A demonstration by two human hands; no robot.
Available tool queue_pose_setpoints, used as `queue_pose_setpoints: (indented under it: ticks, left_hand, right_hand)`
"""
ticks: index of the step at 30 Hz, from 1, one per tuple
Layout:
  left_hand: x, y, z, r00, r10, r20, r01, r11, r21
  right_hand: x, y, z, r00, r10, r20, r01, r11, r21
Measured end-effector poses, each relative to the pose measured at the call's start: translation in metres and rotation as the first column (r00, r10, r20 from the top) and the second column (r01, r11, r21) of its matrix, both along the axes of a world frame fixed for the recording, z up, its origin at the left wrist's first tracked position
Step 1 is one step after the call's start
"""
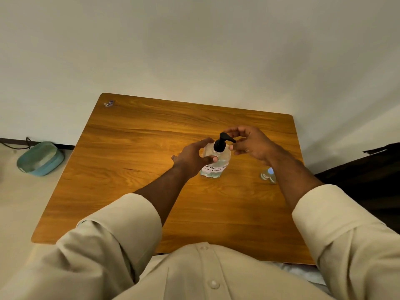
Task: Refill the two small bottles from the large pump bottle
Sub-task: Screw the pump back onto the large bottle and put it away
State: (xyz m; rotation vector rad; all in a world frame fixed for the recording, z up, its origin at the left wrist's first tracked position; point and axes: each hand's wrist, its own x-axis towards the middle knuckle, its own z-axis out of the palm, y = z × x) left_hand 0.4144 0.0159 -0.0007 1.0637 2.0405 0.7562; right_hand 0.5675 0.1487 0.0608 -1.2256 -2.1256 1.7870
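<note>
While both forearms reach over the table (134,161) from the near edge, the hands meet at the pump bottle (214,163), which stands upright near the table's middle.

Left hand: the left hand (192,158) wraps the pump bottle's clear body from the left, thumb across the front, fingers curled round its far side.

Right hand: the right hand (252,142) hovers just right of the black pump head (223,142), fingers bent toward the nozzle; thumb and forefinger look close to the spout, but I cannot tell whether they touch or pinch it.

Counts: one pump bottle; one small bottle (268,175) plainly seen, right of the pump bottle and partly hidden behind the right forearm. A second small bottle cannot be made out.

Contents: the pump bottle holds clear liquid in its lower part, behind a white handwritten label. What the small bottle holds cannot be told.

Elsewhere: a teal bowl (40,159) sits on the floor far left of the pump bottle; a small scrap (108,103) lies at the table's far-left corner.
</note>
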Motion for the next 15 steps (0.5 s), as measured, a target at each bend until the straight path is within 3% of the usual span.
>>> queue_pose_setpoints:
  ticks: [3,6,8,10,12,15]
  left_hand:
    - [0.0,0.001,0.003,1.0,-0.006,-0.007,0.006,1.0,-0.006]
    - [0.0,0.003,0.006,1.0,-0.014,-0.012,0.014,1.0,-0.012]
    - [0.002,0.002,0.006,1.0,-0.01,-0.019,0.01,1.0,-0.009]
    - [0.002,0.001,0.005,1.0,-0.003,-0.012,0.003,1.0,0.001]
    - [0.002,0.001,0.006,1.0,-0.001,-0.004,0.001,1.0,-0.003]
    - [0.002,0.001,0.006,1.0,0.004,0.005,-0.004,1.0,-0.016]
  right_hand:
    - [-0.007,-0.005,-0.007,0.995,0.093,0.026,-0.093,0.996,-0.011]
    - [-0.012,-0.014,-0.017,0.993,0.061,0.097,-0.082,0.97,0.227]
    - [-0.009,-0.012,-0.019,0.976,0.108,0.189,-0.168,0.924,0.344]
    - [-0.003,-0.002,-0.013,0.954,0.149,0.26,-0.224,0.931,0.289]
    - [0.001,0.009,-0.004,0.959,0.173,0.223,-0.219,0.954,0.204]
    - [-0.007,0.01,0.008,0.935,0.307,0.176,-0.34,0.918,0.204]
